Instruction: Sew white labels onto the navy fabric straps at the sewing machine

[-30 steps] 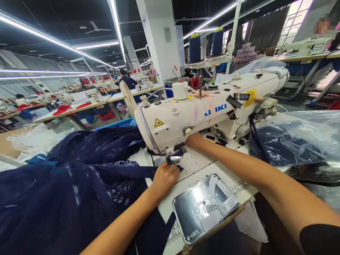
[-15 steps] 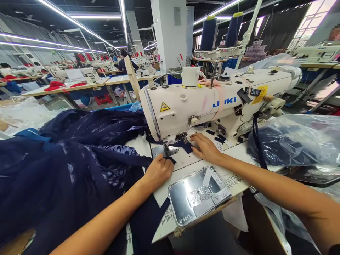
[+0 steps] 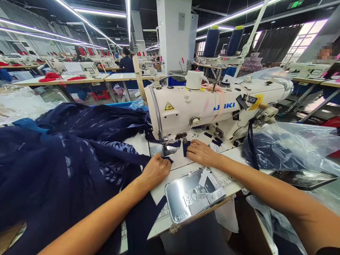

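My left hand [image 3: 156, 170] is closed on the end of a navy fabric strip [image 3: 132, 157], just in front of the presser foot and metal needle plate [image 3: 167, 150] of a white sewing machine [image 3: 180, 102]. To the right of the needle, my right hand [image 3: 204, 153] has its fingers drawn together at a small navy fabric piece [image 3: 185, 148]. The fingertips appear to pinch its right edge; the thumb is mostly hidden. A large heap of navy garment fabric [image 3: 47, 166] with pale patterned parts lies to my left.
A shiny metal tin lid [image 3: 183, 202] with woven labels sits at the front edge. Dark fabric scraps [image 3: 217, 141] lie under the machine arm. At right is navy fabric in a clear plastic bag [image 3: 289, 148]. Two navy thread cones [image 3: 212, 42] stand behind. A person [image 3: 126, 60] is farther back.
My right hand has moved slightly left and down, and its fingers have come together at the small navy piece, which has turned more upright. My left hand keeps its hold; the camera view has shifted slightly.
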Action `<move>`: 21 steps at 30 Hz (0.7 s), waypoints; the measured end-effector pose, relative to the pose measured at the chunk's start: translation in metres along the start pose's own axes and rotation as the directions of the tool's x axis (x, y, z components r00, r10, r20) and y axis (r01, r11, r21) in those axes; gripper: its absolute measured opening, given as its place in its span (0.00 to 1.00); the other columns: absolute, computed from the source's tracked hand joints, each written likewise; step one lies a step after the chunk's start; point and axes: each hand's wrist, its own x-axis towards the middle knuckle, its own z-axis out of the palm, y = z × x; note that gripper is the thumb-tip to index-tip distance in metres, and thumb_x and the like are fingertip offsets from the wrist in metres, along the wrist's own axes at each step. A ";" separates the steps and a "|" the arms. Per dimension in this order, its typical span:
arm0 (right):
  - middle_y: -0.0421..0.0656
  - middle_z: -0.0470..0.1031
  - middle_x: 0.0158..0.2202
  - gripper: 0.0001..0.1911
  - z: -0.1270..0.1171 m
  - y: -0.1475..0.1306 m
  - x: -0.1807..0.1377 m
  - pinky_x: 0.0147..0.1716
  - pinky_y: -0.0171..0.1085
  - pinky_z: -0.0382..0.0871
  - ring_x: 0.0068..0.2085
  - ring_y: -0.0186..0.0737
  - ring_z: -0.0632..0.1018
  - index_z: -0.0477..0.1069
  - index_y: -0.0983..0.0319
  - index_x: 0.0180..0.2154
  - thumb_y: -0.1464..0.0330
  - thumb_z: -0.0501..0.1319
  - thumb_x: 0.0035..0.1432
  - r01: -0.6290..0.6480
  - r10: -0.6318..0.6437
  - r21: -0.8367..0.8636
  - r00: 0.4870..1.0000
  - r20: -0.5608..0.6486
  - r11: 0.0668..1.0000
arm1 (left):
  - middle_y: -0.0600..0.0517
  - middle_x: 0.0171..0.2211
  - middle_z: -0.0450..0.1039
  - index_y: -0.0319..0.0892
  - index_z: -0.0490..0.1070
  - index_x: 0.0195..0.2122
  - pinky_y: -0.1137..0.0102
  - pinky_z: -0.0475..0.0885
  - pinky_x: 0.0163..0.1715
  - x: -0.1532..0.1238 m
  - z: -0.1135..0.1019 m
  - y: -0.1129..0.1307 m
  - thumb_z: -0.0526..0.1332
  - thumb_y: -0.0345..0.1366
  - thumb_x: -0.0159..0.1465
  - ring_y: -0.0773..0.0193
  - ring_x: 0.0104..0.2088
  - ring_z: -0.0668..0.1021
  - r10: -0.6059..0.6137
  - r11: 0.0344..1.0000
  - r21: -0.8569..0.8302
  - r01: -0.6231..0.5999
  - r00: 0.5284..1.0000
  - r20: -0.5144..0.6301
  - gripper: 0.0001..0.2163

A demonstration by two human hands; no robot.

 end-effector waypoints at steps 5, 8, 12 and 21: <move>0.46 0.69 0.29 0.12 0.005 -0.014 0.025 0.38 0.40 0.60 0.29 0.37 0.67 0.68 0.66 0.26 0.77 0.50 0.58 -0.164 0.162 0.029 0.984 0.069 0.986 | 0.53 0.13 0.63 0.36 0.64 0.19 0.69 0.59 0.24 -0.002 0.001 0.001 0.48 0.18 0.55 0.66 0.14 0.67 -0.022 1.000 0.015 0.022 0.999 -0.023 0.13; 0.47 0.70 0.32 0.06 0.009 -0.026 0.041 0.33 0.37 0.61 0.31 0.37 0.69 0.68 0.67 0.29 0.75 0.54 0.56 -0.381 0.352 0.208 0.921 0.166 0.901 | 0.53 0.13 0.64 0.35 0.66 0.23 0.69 0.61 0.25 -0.006 0.000 0.002 0.46 0.18 0.57 0.66 0.15 0.68 -0.042 0.999 0.019 0.043 0.998 -0.053 0.13; 0.43 0.69 0.29 0.09 0.013 -0.033 0.052 0.32 0.34 0.62 0.31 0.35 0.70 0.64 0.65 0.22 0.77 0.56 0.53 -0.540 0.472 0.482 0.840 0.266 0.690 | 0.54 0.14 0.64 0.31 0.68 0.29 0.70 0.61 0.25 -0.011 0.000 0.001 0.46 0.20 0.59 0.67 0.15 0.68 -0.060 0.998 0.022 0.062 0.995 -0.084 0.12; 0.40 0.67 0.28 0.15 0.018 -0.035 0.054 0.32 0.33 0.60 0.30 0.33 0.69 0.56 0.63 0.17 0.78 0.56 0.50 -0.558 0.533 0.674 0.799 0.279 0.484 | 0.54 0.15 0.65 0.30 0.68 0.33 0.69 0.62 0.26 -0.009 0.004 0.001 0.44 0.20 0.61 0.67 0.16 0.68 -0.035 0.999 0.013 0.036 0.996 -0.077 0.13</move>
